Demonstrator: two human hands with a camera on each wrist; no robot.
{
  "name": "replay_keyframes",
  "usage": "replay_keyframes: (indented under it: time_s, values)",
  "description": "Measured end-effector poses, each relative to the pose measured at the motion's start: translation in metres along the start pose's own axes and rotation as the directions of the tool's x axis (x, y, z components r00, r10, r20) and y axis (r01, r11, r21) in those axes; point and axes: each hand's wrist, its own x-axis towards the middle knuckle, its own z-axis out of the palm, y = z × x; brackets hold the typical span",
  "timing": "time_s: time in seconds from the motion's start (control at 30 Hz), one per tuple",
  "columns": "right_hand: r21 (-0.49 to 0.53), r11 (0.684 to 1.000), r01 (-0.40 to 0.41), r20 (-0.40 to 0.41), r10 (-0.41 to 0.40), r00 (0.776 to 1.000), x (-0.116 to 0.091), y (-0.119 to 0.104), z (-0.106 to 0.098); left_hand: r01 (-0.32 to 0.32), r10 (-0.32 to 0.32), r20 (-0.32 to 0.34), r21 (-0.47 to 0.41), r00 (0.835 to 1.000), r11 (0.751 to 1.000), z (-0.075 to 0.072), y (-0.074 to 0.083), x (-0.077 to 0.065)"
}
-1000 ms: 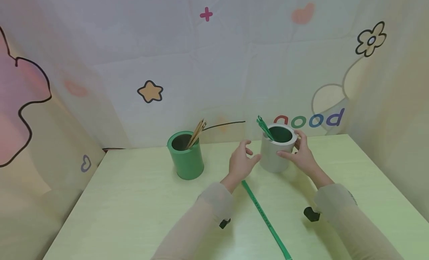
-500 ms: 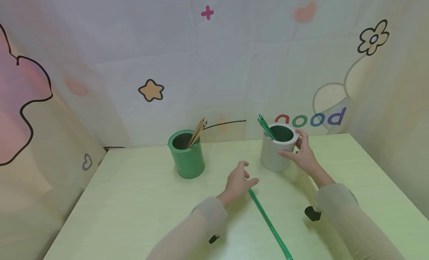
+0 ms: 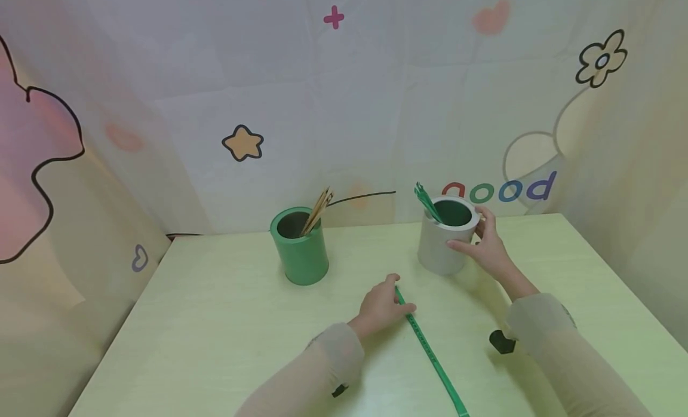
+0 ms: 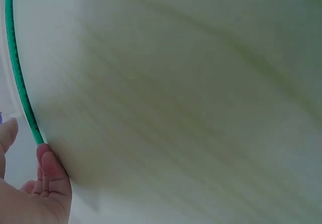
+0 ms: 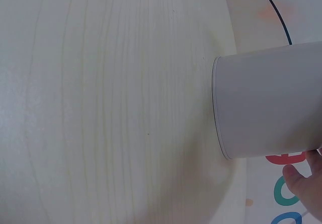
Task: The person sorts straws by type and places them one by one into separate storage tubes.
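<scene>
A long, thin green strip with small dark marks [image 3: 430, 352] lies slantwise on the table. My left hand [image 3: 380, 306] is at its far end, thumb spread away from the fingers. In the left wrist view the fingertips [image 4: 53, 164] meet the end of the strip [image 4: 21, 83], and the thumb stands apart. My right hand [image 3: 488, 248] holds the white cylindrical cup [image 3: 438, 250] by its right side, thumb in front and fingers behind near the rim. Several green pieces [image 3: 426, 201] lean out of that cup's left side. The right wrist view shows the cup's smooth wall [image 5: 266, 103].
To the left, a green cylindrical cup [image 3: 303, 261] stands on the pale wooden table [image 3: 215, 321] with several thin tan sticks [image 3: 318, 211] in it. A printed curtain [image 3: 301, 106] hangs right behind the table's back edge.
My left hand has moved away from the white cup, down toward me, to the far end of the green strip. My right hand has stayed on the white cup.
</scene>
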Motion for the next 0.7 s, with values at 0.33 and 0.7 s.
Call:
replay_keyframes:
  time_s: [0.33, 0.7]
  values:
    - [0.019, 0.999, -0.027, 0.013, 0.027, 1.0, -0.01, -0.025, 0.001, -0.046, 0.051, -0.024, 0.174, 0.998, 0.984, 0.007, 0.003, 0.003]
    - [-0.02, 1.0, 0.0, -0.006, 0.0, 1.0, 0.001, 0.001, 0.0, -0.121, 0.125, -0.011, 0.176, 0.992, 0.977, 0.012, 0.009, 0.006]
